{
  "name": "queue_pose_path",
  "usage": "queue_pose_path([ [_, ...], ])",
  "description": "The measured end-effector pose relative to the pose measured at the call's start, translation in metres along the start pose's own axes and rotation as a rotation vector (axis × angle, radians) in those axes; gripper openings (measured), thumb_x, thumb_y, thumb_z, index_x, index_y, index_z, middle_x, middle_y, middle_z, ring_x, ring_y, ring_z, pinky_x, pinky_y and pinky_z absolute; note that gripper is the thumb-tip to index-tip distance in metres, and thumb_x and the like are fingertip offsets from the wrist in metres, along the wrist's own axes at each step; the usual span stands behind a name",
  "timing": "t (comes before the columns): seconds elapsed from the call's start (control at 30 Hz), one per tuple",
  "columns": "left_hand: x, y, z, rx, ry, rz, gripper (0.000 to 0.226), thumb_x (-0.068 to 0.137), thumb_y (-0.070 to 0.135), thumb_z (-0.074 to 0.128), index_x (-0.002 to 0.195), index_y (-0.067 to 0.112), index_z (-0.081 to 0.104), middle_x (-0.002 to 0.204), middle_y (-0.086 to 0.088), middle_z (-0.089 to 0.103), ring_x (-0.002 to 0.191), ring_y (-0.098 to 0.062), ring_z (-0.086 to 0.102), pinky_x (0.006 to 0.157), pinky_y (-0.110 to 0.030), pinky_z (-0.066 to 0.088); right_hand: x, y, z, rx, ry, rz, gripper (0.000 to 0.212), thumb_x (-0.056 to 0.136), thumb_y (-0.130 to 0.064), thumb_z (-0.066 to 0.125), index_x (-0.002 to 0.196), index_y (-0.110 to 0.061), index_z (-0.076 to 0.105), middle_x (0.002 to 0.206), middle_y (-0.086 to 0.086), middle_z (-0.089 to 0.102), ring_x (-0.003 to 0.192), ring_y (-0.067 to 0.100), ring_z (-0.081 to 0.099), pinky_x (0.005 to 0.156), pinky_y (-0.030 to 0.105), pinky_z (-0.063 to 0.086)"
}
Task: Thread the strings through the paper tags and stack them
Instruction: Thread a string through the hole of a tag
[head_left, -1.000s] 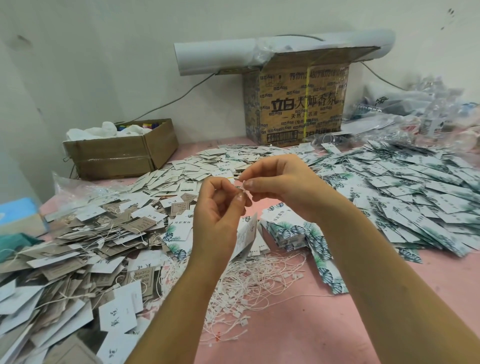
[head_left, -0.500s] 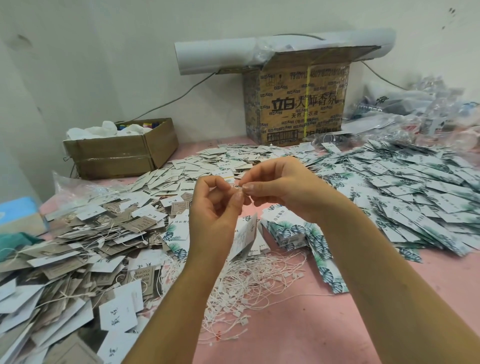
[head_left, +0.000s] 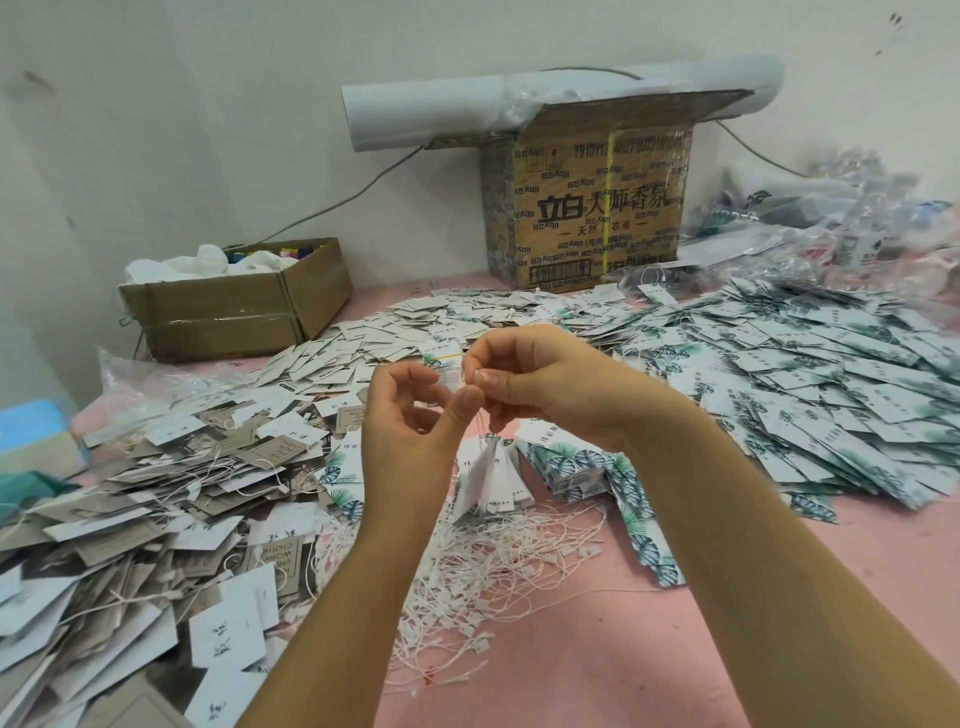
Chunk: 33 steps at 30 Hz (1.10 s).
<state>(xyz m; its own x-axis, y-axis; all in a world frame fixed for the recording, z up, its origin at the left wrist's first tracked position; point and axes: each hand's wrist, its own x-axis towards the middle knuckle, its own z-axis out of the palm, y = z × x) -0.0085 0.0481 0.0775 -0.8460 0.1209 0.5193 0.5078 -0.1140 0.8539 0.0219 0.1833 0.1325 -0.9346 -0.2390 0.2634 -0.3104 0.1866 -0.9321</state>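
Note:
My left hand (head_left: 410, 431) and my right hand (head_left: 540, 384) meet at chest height above the pink table (head_left: 597, 670). Both pinch the top of one thin white string (head_left: 480, 415) between thumb and fingertips. Below them a small bunch of white paper tags (head_left: 480, 480) hangs on that string. A tangle of loose white strings (head_left: 498, 577) lies on the table under my hands. A pile of leaf-printed tags (head_left: 810, 389) spreads to the right. Grey and white tags with strings in them (head_left: 156, 483) are heaped on the left.
A printed cardboard box (head_left: 587, 208) with a white paper roll (head_left: 519, 104) on top stands at the back wall. A low open carton (head_left: 234, 306) sits at back left. Clear plastic bags (head_left: 852, 223) crowd the back right. A blue box (head_left: 31, 431) is at the left edge.
Both hands stay pinched together on the string with only slight finger movement. The hanging tags have barely shifted.

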Motion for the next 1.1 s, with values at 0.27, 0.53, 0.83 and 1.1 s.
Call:
queue_pose_path([
  [0.27, -0.009, -0.002, 0.004, 0.441, -0.345, 0.017, 0.073, 0.065, 0.054, 0.077, 0.099, 0.058, 0.012, 0.103, 0.026, 0.041, 0.085, 0.005, 0.052, 0.071, -0.031, 0.052, 0.010, -0.002, 0.015, 0.033, 0.238, -0.203, 0.026, 0.094, 0.009, 0.036, 0.078, -0.008, 0.047, 0.067, 0.007, 0.051, 0.056, 0.013, 0.050, 0.058, 0.021, 0.047],
  [0.53, -0.003, -0.004, 0.004, 0.244, -0.255, 0.032, 0.064, 0.079, -0.003, 0.070, 0.103, 0.043, 0.031, 0.079, 0.012, 0.066, 0.070, -0.011, 0.062, 0.066, -0.025, 0.052, 0.005, 0.005, -0.012, 0.122, 0.447, -0.169, 0.021, 0.090, 0.009, 0.048, 0.079, -0.008, 0.055, 0.068, 0.008, 0.061, 0.058, 0.014, 0.057, 0.059, 0.022, 0.052],
  [0.83, 0.002, 0.002, 0.000, 0.029, -0.018, -0.031, 0.055, 0.076, -0.003, 0.072, 0.098, 0.033, 0.038, 0.081, 0.000, 0.072, 0.074, -0.015, 0.067, 0.071, -0.037, 0.057, 0.000, 0.009, -0.020, 0.016, 0.136, 0.189, 0.031, 0.091, 0.002, 0.045, 0.073, -0.012, 0.066, 0.062, -0.001, 0.067, 0.052, 0.009, 0.061, 0.040, 0.017, 0.044],
  [1.1, 0.003, 0.001, -0.002, -0.001, 0.068, -0.062, 0.055, 0.075, -0.002, 0.074, 0.097, 0.035, 0.040, 0.069, 0.014, 0.067, 0.065, -0.009, 0.067, 0.058, -0.026, 0.057, -0.001, 0.008, -0.019, -0.070, 0.070, 0.190, 0.024, 0.095, -0.013, 0.046, 0.094, 0.002, 0.064, 0.082, 0.017, 0.061, 0.072, 0.028, 0.057, 0.057, 0.033, 0.046],
])
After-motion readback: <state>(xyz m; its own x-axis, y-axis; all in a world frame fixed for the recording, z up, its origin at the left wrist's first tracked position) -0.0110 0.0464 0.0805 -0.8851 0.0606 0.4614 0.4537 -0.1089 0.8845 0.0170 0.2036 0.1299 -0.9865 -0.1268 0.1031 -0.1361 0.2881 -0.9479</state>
